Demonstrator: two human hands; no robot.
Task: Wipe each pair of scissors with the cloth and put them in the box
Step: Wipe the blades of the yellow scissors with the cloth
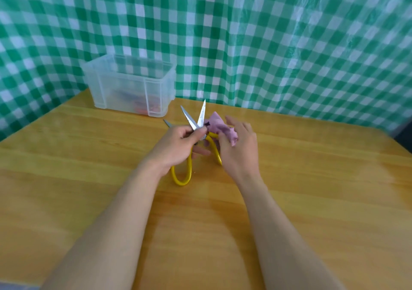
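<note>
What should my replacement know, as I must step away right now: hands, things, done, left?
Left hand grips the yellow-handled scissors near the pivot, blades spread, pointing up.
Right hand pinches the purple cloth beside the blades.
The clear box stands far left on the table; colourful items inside, too blurred to name.
A grey blade tip shows on the table behind the left hand.
Done: possibly pairs already boxed.
To do: finish wiping this pair, box it, then likely that other one.

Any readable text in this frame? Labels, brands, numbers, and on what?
None readable.
Scissors: dark specks along one blade, too blurred to read as print.
Box: no label shows; contents blurred through the wall.
Cloth: no text shows.
</note>
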